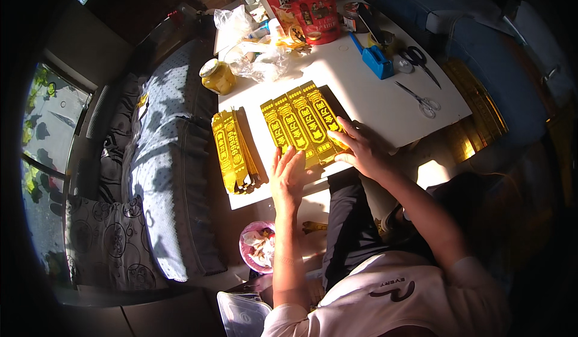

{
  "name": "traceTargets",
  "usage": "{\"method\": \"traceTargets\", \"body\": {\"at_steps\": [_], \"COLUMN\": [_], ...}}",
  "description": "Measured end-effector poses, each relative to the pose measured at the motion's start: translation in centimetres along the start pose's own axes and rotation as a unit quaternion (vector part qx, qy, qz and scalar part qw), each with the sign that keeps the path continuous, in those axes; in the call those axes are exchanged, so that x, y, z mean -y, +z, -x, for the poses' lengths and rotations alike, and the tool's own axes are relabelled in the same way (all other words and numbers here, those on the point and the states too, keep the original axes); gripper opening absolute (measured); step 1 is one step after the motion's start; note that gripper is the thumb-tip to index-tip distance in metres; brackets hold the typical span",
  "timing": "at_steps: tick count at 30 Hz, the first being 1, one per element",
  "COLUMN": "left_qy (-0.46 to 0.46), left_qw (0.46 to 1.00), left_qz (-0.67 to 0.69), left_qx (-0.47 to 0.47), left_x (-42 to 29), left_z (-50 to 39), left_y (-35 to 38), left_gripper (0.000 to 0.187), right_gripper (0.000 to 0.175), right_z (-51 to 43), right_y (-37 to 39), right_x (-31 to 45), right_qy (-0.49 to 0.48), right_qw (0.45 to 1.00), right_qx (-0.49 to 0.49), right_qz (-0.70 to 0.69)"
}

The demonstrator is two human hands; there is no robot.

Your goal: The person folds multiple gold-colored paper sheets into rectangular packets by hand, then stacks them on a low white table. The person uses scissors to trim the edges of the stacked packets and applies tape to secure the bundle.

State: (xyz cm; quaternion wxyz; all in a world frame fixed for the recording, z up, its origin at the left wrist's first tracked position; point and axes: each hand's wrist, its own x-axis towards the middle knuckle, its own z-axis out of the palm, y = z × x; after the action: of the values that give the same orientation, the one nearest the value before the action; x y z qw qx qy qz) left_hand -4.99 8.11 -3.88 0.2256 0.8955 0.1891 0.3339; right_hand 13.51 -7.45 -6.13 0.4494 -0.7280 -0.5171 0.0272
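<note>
Shiny gold paper strips with printed characters lie side by side in a block at the front of the white table. My left hand reaches the block's lower left edge, its fingertips on or just beside the paper. On the opposite side, my right hand has its fingers spread and the fingertips at the rightmost strip. Neither hand shows a firm hold on the paper. A fanned stack of similar gold strips lies to the left, near the table's edge.
On the white table stand a jar, red food pouches and a blue tape dispenser. Clear-handled scissors and dark-handled scissors lie at right. A pink waste bin stands below; a covered sofa flanks the left.
</note>
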Motion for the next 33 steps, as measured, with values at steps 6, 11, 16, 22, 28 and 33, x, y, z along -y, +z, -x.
{"method": "traceTargets", "body": {"at_steps": [6, 11, 16, 22, 28, 33], "left_qy": [-0.023, 0.003, -0.011, -0.137, -0.272, -0.33], "left_qw": [0.999, 0.998, 0.994, 0.955, 0.919, 0.883], "left_qz": [0.045, 0.037, -0.017, -0.227, -0.283, -0.329], "left_qx": [0.016, 0.044, -0.106, -0.136, 0.028, 0.043], "left_x": [1.3, 1.3, 3.2, 9.4, 11.4, 11.7], "left_z": [0.8, 0.5, -0.4, -2.2, -6.2, -7.6], "left_y": [-1.1, -2.7, -5.7, -7.5, -7.0, -6.4], "left_gripper": [0.057, 0.057, 0.048, 0.078, 0.125, 0.13], "right_gripper": [0.065, 0.078, 0.059, 0.038, 0.036, 0.034], "right_z": [0.2, 1.1, 3.7, 11.5, 18.2, 19.8], "right_y": [-1.7, -0.9, -1.3, -4.0, -4.7, -4.9], "right_x": [4.1, 3.6, 3.1, 2.5, 2.1, 2.2], "right_qy": [-0.01, -0.006, -0.016, 0.051, 0.158, 0.171], "right_qw": [0.992, 0.995, 0.994, 0.991, 0.977, 0.971], "right_qx": [0.025, -0.008, -0.109, -0.118, -0.125, -0.145], "right_qz": [0.121, 0.103, 0.006, -0.04, -0.068, -0.079]}}
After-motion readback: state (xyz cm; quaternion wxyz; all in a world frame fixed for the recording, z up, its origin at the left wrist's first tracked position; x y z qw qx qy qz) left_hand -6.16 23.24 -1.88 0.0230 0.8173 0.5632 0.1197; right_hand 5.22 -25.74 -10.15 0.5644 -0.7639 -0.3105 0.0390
